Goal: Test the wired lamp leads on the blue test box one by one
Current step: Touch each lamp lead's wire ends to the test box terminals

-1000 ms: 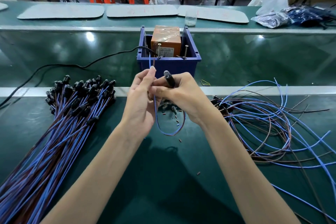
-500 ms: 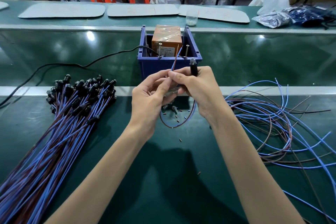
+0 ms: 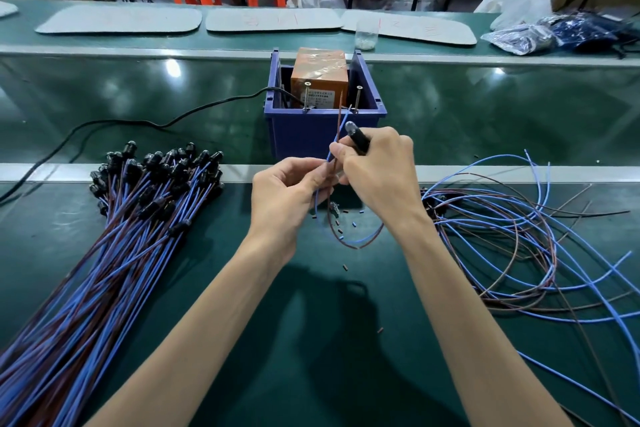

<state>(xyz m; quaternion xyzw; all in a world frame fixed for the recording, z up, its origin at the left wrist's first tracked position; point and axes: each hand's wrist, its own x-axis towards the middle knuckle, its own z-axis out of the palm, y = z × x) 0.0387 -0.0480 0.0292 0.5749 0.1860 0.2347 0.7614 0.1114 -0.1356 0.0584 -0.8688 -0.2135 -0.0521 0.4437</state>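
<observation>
Light, floppy lead (image 3: 356, 138): left grip (image 3: 287, 192) & right grip (image 3: 379, 172) both pinch its wires; I'd hold nr the tips.

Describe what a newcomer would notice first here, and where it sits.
At centre, the left hand and right hand pinch one lamp lead, its blue and brown ends pointing up toward the blue test box just behind. A thick bundle of leads fans out on the left; a loose tangle of wires lies on the right.
</observation>
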